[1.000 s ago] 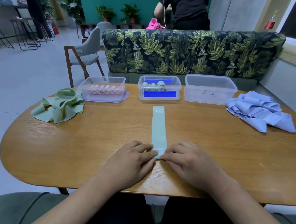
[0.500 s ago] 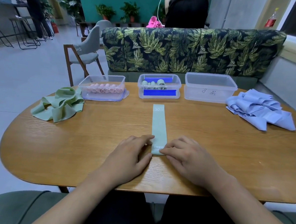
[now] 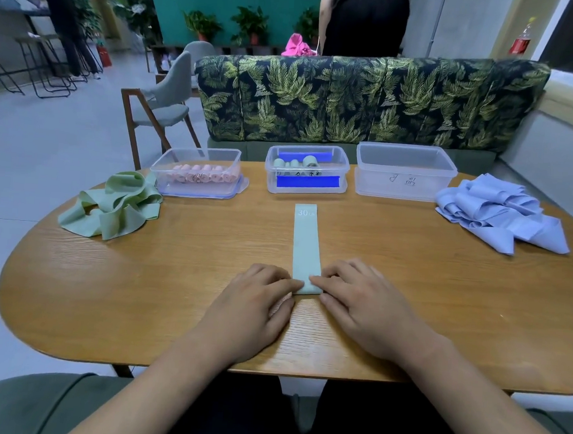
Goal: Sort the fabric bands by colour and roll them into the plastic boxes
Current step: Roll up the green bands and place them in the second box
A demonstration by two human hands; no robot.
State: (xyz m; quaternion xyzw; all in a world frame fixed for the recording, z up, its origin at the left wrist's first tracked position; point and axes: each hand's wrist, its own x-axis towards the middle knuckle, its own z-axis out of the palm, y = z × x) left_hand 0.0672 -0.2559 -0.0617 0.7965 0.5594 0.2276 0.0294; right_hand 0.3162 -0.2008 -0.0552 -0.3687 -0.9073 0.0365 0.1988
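Observation:
A pale green fabric band [image 3: 306, 241] marked "30" lies flat along the middle of the wooden table [image 3: 174, 277]. Its near end is folded into a small roll. My left hand [image 3: 256, 305] and my right hand [image 3: 363, 305] pinch that rolled end from either side with their fingertips. Three clear plastic boxes stand at the far edge: the left box [image 3: 197, 174] holds pink rolls, the middle box [image 3: 306, 171] holds green rolls, and the right box [image 3: 405, 172] holds nothing.
A loose heap of green bands [image 3: 111, 204] lies at the left of the table. A heap of blue bands [image 3: 499, 218] lies at the right. A leaf-patterned sofa [image 3: 369, 97] stands behind the table, with a person [image 3: 364, 20] beyond it.
Both hands have moved forward along the band, and the near end has rolled up, so the flat part is shorter. The person behind the sofa has shifted.

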